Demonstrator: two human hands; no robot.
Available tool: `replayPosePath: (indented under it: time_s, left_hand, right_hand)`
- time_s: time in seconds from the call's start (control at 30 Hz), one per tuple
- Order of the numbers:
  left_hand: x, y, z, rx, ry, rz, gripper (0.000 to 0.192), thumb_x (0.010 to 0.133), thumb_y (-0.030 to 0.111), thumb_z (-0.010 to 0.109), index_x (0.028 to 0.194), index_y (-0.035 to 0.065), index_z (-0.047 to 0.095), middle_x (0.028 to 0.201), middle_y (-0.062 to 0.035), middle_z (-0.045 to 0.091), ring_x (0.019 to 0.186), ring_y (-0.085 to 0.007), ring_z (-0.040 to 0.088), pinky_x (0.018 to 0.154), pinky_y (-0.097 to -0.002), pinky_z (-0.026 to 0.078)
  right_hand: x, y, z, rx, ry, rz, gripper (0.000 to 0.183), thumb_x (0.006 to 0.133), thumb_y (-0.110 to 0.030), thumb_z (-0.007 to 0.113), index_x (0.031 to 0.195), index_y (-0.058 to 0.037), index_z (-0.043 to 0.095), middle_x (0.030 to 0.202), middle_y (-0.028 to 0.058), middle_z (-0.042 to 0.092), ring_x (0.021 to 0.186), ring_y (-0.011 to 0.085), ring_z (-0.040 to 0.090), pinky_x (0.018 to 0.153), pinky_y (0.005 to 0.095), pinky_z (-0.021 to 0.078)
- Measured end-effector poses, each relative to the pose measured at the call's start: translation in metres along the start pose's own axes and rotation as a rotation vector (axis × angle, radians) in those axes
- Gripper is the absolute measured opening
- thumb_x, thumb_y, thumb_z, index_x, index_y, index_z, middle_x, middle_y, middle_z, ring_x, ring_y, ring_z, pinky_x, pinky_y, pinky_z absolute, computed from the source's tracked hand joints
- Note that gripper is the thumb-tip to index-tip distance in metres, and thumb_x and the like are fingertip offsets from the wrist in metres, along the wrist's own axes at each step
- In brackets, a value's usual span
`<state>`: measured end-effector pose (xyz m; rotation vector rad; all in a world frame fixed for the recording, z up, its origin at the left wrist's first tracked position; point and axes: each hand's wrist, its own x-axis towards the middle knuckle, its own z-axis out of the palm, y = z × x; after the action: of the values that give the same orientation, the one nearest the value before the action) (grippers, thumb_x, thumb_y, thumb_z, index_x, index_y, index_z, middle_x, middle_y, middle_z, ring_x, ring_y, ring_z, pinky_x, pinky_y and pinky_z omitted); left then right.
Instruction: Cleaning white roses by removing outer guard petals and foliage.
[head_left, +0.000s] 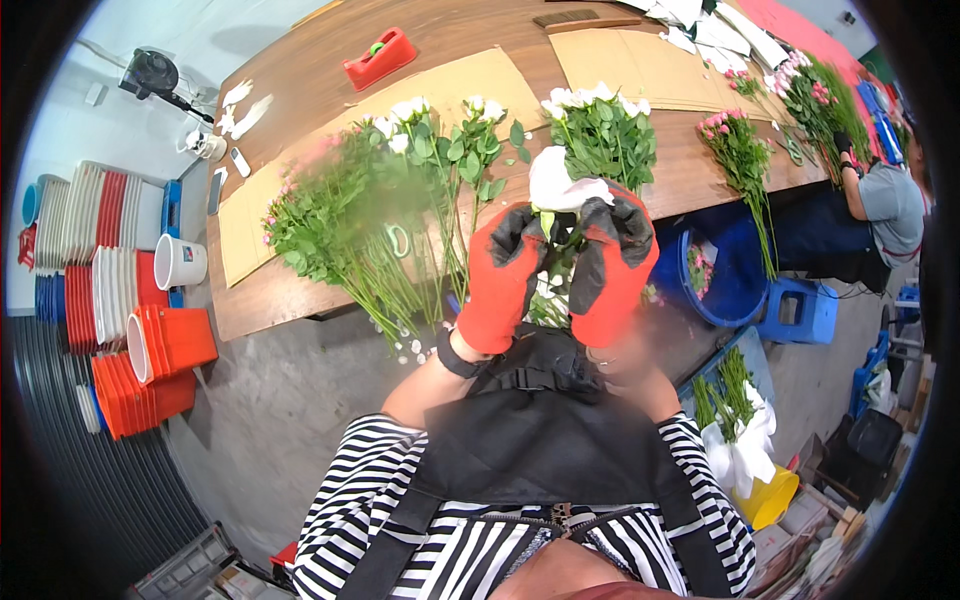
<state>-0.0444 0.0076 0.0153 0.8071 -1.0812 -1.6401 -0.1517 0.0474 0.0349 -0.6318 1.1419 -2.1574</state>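
A white rose (562, 184) is held up close before me, its bloom between my two hands. My left hand (506, 274), in a red glove with black fingertips, pinches just under the bloom on the left side. My right hand (615, 259), gloved alike, has its fingers at the petals on the right side. Beyond them on the wooden table (525, 157) lies a bunch of white roses (600, 142). To the left are more white roses (401, 124) and a large bunch of pink flowers (315, 225) with long green stems. Green-handled scissors (397, 240) lie among those stems.
A red tape dispenser (380, 58) and cardboard sheets (607, 67) lie on the table. A blue tub (724, 277) and blue stool (799, 309) stand at right, near a co-worker (892, 202) handling flowers. Orange buckets (161, 349) are stacked at left. Wrapped stems (739, 420) stand behind my right arm.
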Motion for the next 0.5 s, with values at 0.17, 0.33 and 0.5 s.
replayPosePath:
  time_s: [0.17,0.33,0.5]
  left_hand:
    - [0.001,0.001,-0.005,-0.26,-0.127,-0.125,0.029,0.102,0.016,0.064,0.123,-0.0044,0.065,0.101,-0.0035,0.071,0.091,-0.0102,0.064,0.084,-0.0262,0.05]
    - [0.012,0.011,-0.025,-0.201,-0.268,-0.078,0.027,0.103,0.011,0.061,0.125,-0.003,0.066,0.108,-0.0065,0.075,0.099,-0.0133,0.069,0.09,-0.0305,0.053]
    - [0.01,0.008,-0.028,-0.024,-0.27,-0.096,0.031,0.101,0.004,0.051,0.128,-0.0038,0.065,0.112,-0.0064,0.073,0.099,-0.0129,0.067,0.092,-0.0302,0.052]
  right_hand:
    - [0.002,-0.001,-0.016,-0.068,0.028,0.006,0.031,0.093,-0.009,0.063,0.121,0.0047,0.064,0.109,0.0081,0.067,0.099,0.0155,0.062,0.093,0.03,0.049]
    - [0.029,-0.019,-0.044,-0.157,-0.587,-0.192,0.032,0.093,-0.023,0.062,0.109,0.0044,0.066,0.123,0.0193,0.064,0.109,0.0302,0.066,0.096,0.0382,0.0534]
    - [0.021,-0.048,0.007,-0.456,-0.369,-0.248,0.028,0.085,-0.01,0.075,0.109,0.0018,0.07,0.117,0.0146,0.067,0.111,0.0277,0.064,0.098,0.0388,0.0504]
